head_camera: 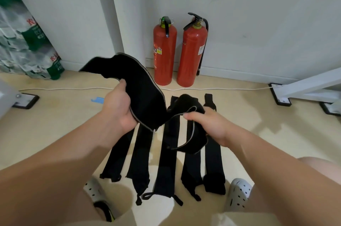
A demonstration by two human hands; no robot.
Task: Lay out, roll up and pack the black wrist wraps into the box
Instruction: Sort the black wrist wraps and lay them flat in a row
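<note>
Both hands hold one black wrist wrap (142, 89) in the air above the floor. My left hand (118, 105) grips its wide middle part, and the free end sticks up and to the left. My right hand (206, 124) pinches the other end, which curls into a loose loop with a grey edge. Below them, several black wrist wraps (166, 161) lie flat side by side on the floor, running away from me, with thumb loops at the near ends. No box is in view.
Two red fire extinguishers (177, 54) stand against the white wall behind the wraps. A white cable (221, 88) runs along the floor. A white frame leg (302, 87) is at the right, stacked green packs (27, 41) at the left. My sandalled feet (239, 194) flank the wraps.
</note>
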